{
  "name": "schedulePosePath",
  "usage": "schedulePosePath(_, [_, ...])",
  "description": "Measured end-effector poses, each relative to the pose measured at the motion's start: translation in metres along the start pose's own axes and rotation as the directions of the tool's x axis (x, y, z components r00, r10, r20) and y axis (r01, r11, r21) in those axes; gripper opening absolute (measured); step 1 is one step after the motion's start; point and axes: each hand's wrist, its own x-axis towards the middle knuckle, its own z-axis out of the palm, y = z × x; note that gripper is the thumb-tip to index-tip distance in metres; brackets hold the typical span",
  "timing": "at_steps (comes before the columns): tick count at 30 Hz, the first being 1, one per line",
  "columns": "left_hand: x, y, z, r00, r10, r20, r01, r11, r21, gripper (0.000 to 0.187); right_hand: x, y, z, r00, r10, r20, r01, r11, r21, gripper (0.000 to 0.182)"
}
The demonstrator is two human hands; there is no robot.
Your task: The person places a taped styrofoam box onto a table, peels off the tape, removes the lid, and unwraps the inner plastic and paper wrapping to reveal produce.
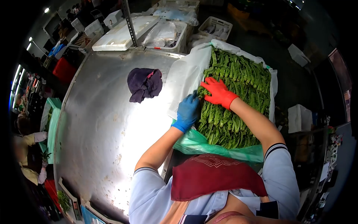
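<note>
Long leafy greens point(238, 100) lie packed in rows in a box with a white liner point(189, 71) at its left and a green plastic bag point(223, 149) along its near edge. My right hand point(219, 93), in a red glove, rests on the left part of the greens with its fingers spread. Beside it, at the box's left edge, my left hand point(187, 111) wears a blue glove. Its fingers are drawn together on the ends of some greens, and its fingertips are partly hidden.
A metal table point(97, 112) spreads out to the left, with a dark purple cloth point(144, 84) on it. Behind stand a white foam lid point(126, 33) and crates point(216, 28) with plastic bags. At far left a co-worker's sleeve point(39, 137) shows near a green-lined box point(55, 123).
</note>
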Motion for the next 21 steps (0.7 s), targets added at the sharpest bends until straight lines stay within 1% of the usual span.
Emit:
schedulePosePath(1, [0.002,0.003,-0.002,0.998,0.026,0.064,-0.029,0.999,0.037,0.028,0.003,-0.002,0.002,1.0,-0.007,0.011,0.007,1.0,-0.03,0.067])
schedulePosePath(4, [-0.005,-0.003,0.008,0.985,-0.027,0.169,0.008,0.994,0.109,0.04,0.009,-0.009,0.001,0.994,0.03,0.101,-0.017,0.991,-0.136,0.073])
schedulePosePath(5, [-0.01,-0.011,0.019,0.992,-0.051,0.117,0.045,0.998,0.054,0.05,0.011,-0.011,0.001,0.994,0.047,0.101,-0.032,0.989,-0.144,0.074])
schedulePosePath(8, [-0.016,-0.015,0.023,0.985,-0.146,0.097,0.143,0.989,0.036,0.056,0.014,-0.014,0.005,0.989,0.109,0.096,-0.092,0.981,-0.168,0.079])
schedulePosePath(11, [-0.015,-0.014,0.022,0.987,-0.132,0.092,0.13,0.991,0.025,0.053,0.016,-0.019,0.01,0.991,0.12,0.06,-0.099,0.955,-0.278,0.08])
schedulePosePath(14, [-0.016,-0.015,0.025,0.994,-0.1,0.053,0.099,0.995,0.024,0.052,0.017,-0.021,0.006,0.996,0.078,0.043,-0.062,0.954,-0.294,0.077])
schedulePosePath(17, [-0.015,-0.013,0.022,0.991,-0.126,0.045,0.126,0.992,0.008,0.053,0.013,-0.005,0.011,0.982,-0.186,-0.005,0.179,0.951,-0.252,0.069])
schedulePosePath(20, [-0.013,-0.015,0.02,0.991,-0.133,0.006,0.133,0.987,-0.09,0.049,0.006,0.003,0.009,0.935,-0.277,-0.221,0.243,0.955,-0.17,0.048])
schedulePosePath(21, [-0.012,-0.016,0.017,0.982,-0.186,0.021,0.187,0.964,-0.19,0.046,0.007,0.009,0.011,0.916,-0.249,-0.315,0.237,0.968,-0.078,0.041])
